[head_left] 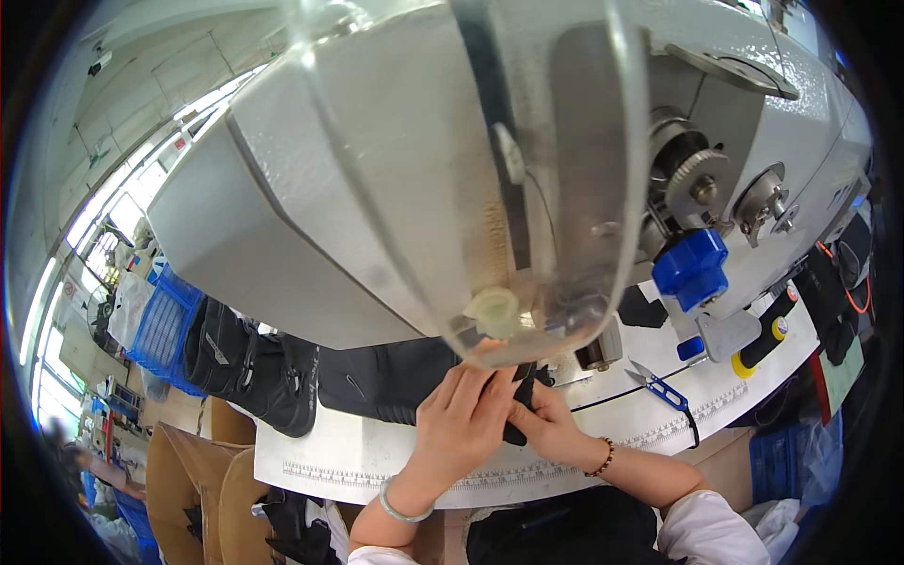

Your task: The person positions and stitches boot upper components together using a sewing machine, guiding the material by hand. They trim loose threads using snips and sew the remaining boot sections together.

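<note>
A long black fabric piece (pixel 381 372) lies across the white table under the head of a grey sewing machine (pixel 282 217). At its right end my left hand (pixel 463 414) has its fingers closed on the fabric, close to the needle area. Beside it, my right hand (pixel 551 426) pinches the edge of the same piece. A clear plastic guard (pixel 395 141) hangs in front of the machine and covers the left fingertips in part. The needle cannot be made out.
Blue-handled thread snips (pixel 667 392) and a black-and-yellow handled tool (pixel 761 334) lie right on the white table (pixel 311 452). A blue knob (pixel 692 268) juts from the machine. Stacked black pieces (pixel 254 367), a blue crate (pixel 165 325) and cardboard (pixel 184 471) are left.
</note>
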The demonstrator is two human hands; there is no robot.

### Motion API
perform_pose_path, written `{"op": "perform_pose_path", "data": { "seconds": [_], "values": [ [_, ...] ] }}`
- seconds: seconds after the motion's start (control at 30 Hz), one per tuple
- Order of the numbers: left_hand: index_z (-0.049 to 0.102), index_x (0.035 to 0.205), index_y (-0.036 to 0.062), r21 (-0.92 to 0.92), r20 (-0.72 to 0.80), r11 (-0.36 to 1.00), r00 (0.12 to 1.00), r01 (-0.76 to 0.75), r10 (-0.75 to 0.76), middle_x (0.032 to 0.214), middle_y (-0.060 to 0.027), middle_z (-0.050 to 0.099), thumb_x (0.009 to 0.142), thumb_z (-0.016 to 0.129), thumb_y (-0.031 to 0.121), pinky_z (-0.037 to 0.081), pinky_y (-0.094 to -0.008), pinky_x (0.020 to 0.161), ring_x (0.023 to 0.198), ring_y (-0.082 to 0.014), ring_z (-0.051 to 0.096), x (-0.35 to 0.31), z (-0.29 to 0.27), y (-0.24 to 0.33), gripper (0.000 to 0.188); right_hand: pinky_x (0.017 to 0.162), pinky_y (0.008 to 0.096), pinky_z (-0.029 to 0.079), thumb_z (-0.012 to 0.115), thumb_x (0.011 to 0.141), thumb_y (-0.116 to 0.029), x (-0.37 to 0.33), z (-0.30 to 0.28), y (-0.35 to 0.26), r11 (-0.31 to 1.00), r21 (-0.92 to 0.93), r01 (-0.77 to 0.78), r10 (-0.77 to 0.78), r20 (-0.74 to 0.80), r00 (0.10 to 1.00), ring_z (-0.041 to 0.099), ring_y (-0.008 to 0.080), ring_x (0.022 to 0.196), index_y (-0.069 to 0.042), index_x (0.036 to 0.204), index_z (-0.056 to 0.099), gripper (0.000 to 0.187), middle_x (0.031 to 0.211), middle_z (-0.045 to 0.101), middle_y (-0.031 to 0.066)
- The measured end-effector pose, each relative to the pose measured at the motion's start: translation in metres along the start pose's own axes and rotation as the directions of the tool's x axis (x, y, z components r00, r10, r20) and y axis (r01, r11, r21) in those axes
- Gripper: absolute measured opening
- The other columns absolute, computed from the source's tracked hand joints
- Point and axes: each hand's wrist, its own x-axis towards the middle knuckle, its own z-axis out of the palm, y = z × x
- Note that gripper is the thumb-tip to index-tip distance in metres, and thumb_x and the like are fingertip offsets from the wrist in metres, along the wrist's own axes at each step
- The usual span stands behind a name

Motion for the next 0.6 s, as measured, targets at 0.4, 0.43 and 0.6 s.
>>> {"op": "perform_pose_path", "data": {
  "seconds": [0.4,0.43,0.6],
  "values": [
    [0.066,0.099,0.0004,0.032,0.020,0.995,0.995,-0.095,0.095,0.100,-0.0098,0.062,0.067,0.068,-0.001,0.053,-0.0307,0.070,0.086,-0.0256,0.062,0.002,-0.004,-0.011,0.033,0.075,0.0231,0.045,0.049,0.097,-0.009,0.006,0.024,0.018,0.989,0.140,0.050,-0.038,-0.090,0.995,0.050,0.0061,0.088,-0.002,0.114,0.052,0.018,0.097,0.058,0.0015],
    [0.066,0.104,0.0010,0.027,0.035,0.995,0.995,-0.096,0.095,0.104,-0.0089,0.062,0.067,0.066,-0.001,0.054,-0.0303,0.073,0.092,-0.0246,0.062,0.002,-0.004,-0.013,0.037,0.075,0.0231,0.044,0.049,0.097,-0.009,0.007,0.026,0.019,0.988,0.149,0.028,-0.015,-0.086,0.996,0.050,0.0061,0.087,-0.002,0.114,0.052,0.019,0.097,0.058,0.0014],
    [0.066,0.109,0.0025,-0.033,0.046,0.994,0.993,-0.107,0.109,0.105,-0.0073,0.062,0.067,0.064,-0.001,0.055,-0.0297,0.076,0.093,-0.0228,0.063,0.003,-0.007,-0.023,0.042,0.076,0.0229,0.044,0.050,0.097,-0.010,0.012,0.034,0.022,0.987,0.163,0.014,0.010,-0.145,0.989,0.050,0.0060,0.087,0.000,0.115,0.051,0.020,0.097,0.058,0.0014]
  ]
}}
